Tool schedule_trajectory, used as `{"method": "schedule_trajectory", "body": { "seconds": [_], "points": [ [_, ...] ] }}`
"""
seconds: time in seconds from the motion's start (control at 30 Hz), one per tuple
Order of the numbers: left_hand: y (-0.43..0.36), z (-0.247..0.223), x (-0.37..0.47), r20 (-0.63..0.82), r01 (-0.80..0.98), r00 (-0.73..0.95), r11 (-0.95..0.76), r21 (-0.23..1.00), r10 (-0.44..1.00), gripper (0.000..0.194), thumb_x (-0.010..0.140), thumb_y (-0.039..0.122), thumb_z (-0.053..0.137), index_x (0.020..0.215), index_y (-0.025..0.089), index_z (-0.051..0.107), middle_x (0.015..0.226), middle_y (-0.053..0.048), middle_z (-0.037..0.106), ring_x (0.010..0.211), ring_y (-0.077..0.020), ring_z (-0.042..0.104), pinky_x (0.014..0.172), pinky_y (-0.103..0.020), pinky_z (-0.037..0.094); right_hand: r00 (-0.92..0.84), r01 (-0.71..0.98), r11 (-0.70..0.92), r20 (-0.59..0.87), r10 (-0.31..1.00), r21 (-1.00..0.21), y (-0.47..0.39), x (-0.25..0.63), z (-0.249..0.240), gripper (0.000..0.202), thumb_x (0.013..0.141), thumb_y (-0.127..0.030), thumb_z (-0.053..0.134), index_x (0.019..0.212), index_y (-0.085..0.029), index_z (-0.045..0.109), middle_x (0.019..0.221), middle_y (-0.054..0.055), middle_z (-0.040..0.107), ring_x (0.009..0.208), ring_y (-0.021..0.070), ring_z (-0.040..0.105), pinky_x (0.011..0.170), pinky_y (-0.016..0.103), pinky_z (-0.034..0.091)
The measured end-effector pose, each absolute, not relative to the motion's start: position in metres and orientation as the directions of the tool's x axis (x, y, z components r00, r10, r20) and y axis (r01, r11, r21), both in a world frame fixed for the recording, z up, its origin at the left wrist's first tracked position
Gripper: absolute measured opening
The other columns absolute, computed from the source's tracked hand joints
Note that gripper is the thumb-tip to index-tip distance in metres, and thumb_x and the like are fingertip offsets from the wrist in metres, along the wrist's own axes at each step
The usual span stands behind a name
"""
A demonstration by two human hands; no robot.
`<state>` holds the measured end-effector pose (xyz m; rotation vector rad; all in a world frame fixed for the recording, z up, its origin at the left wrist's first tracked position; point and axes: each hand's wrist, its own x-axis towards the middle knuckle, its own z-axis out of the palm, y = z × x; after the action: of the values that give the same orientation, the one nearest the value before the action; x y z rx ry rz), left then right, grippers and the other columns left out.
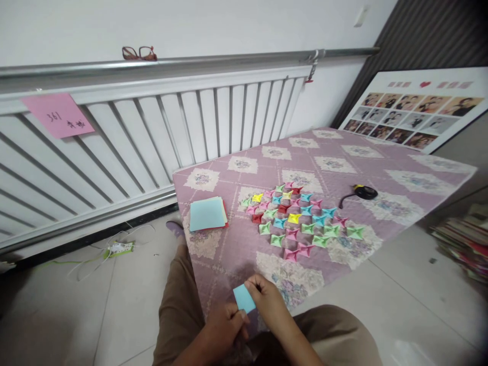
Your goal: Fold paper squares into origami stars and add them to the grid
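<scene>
A small light-blue square of folded paper [244, 298] is held between my two hands above the near edge of the table. My left hand [227, 325] pinches its lower edge, thumb on top. At its upper right corner, the fingers of my right hand [266, 296] are closed on the same paper. Beyond my hands, rows of small folded paper pieces [294, 218] in green, pink, blue, yellow and red stand on the cloth. To their left lies a stack of paper sheets [208, 214], light blue on top, with red showing beneath.
A patterned purple cloth [236, 249] covers the table. A black tape measure [365, 192] lies at the right. Behind are a white radiator [229, 114] and a pipe holding glasses [139, 53]. A photo board [415, 109] leans at the back right. A power strip [119, 248] sits on the floor.
</scene>
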<state>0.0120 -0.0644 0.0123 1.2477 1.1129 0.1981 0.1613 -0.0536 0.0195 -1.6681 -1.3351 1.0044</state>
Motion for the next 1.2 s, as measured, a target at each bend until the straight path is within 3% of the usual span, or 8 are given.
{"method": "schedule_trajectory", "body": {
  "seconds": [0.1,0.17,0.3,0.47,0.6,0.8,1.03,1.2],
  "points": [
    [-0.062,0.014,0.001,-0.523,0.516,0.498,0.247,0.820,0.692,0.021,0.077,0.025,0.047,0.060,0.016,0.055,0.053,0.003,0.051,0.047,-0.0101,0.044,0.048,-0.022,0.031,0.117,0.456,-0.142,-0.098,0.988,-0.879,-0.051,0.163,0.013,0.024,0.080,-0.034,0.047,0.061,-0.021,0.052,0.057,-0.003,0.052,0.057,0.0138,0.048,0.055,0.025,0.038],
    [-0.058,0.015,-0.007,-0.409,0.565,0.477,0.084,0.820,0.778,0.020,0.077,0.020,0.048,0.060,0.016,0.056,0.058,0.001,0.054,0.056,-0.0118,0.048,0.053,-0.023,0.035,0.099,0.508,-0.125,-0.086,0.991,-0.853,-0.050,0.163,0.009,0.024,0.081,-0.034,0.046,0.061,-0.021,0.053,0.058,-0.002,0.054,0.058,0.0144,0.050,0.056,0.025,0.038],
    [-0.049,0.009,-0.016,-0.033,0.648,0.489,-0.338,0.683,0.872,0.020,0.085,0.016,0.043,0.086,0.018,0.063,0.086,-0.005,0.063,0.083,-0.0191,0.056,0.077,-0.032,0.043,0.073,0.617,-0.101,-0.070,0.995,-0.780,-0.049,0.161,0.004,0.023,0.081,-0.031,0.046,0.064,-0.021,0.057,0.062,-0.001,0.058,0.062,0.0158,0.053,0.059,0.026,0.038],
    [-0.052,-0.016,-0.006,0.211,0.583,0.674,-0.685,0.437,0.708,0.029,0.086,0.011,0.045,0.110,0.018,0.058,0.108,-0.007,0.061,0.100,-0.0212,0.054,0.090,-0.036,0.045,0.049,0.734,-0.083,-0.069,0.996,-0.675,-0.049,0.159,0.004,0.021,0.084,-0.027,0.044,0.070,-0.021,0.059,0.066,0.001,0.061,0.064,0.0163,0.057,0.061,0.026,0.038],
    [-0.058,-0.034,-0.001,0.244,0.587,0.708,-0.744,0.317,0.663,0.036,0.087,0.014,0.050,0.122,0.018,0.052,0.118,-0.007,0.058,0.110,-0.0213,0.051,0.096,-0.036,0.044,0.038,0.806,-0.058,-0.047,0.998,-0.589,-0.050,0.159,0.004,0.020,0.085,-0.024,0.045,0.072,-0.022,0.060,0.068,0.001,0.062,0.065,0.0170,0.058,0.061,0.027,0.038],
    [-0.065,-0.040,-0.006,0.332,0.544,0.725,-0.798,0.260,0.603,0.031,0.091,0.018,0.045,0.120,0.014,0.054,0.117,-0.010,0.060,0.112,-0.0235,0.052,0.097,-0.038,0.044,0.023,0.874,-0.006,0.029,0.999,-0.486,-0.051,0.162,-0.001,0.013,0.085,-0.023,0.051,0.076,-0.021,0.060,0.078,0.005,0.063,0.078,0.0221,0.059,0.068,0.030,0.042],
    [-0.074,-0.034,-0.013,0.299,0.534,0.778,-0.832,0.150,0.553,0.037,0.091,0.030,0.047,0.123,0.013,0.053,0.123,-0.010,0.060,0.120,-0.0246,0.048,0.102,-0.038,0.039,0.009,0.903,0.043,0.120,0.993,-0.428,-0.051,0.168,-0.008,0.019,0.089,-0.028,0.048,0.079,-0.020,0.062,0.081,0.007,0.063,0.080,0.0228,0.058,0.074,0.034,0.043],
    [-0.074,-0.026,-0.016,0.227,0.523,0.807,-0.839,0.153,0.545,0.050,0.087,0.041,0.053,0.129,0.013,0.048,0.129,-0.011,0.056,0.124,-0.0261,0.044,0.104,-0.039,0.036,-0.087,0.895,0.177,0.228,0.970,-0.410,-0.063,0.174,-0.011,0.027,0.090,-0.024,0.046,0.112,-0.019,0.060,0.110,0.009,0.065,0.103,0.0239,0.058,0.091,0.039,0.041]
  ]
}}
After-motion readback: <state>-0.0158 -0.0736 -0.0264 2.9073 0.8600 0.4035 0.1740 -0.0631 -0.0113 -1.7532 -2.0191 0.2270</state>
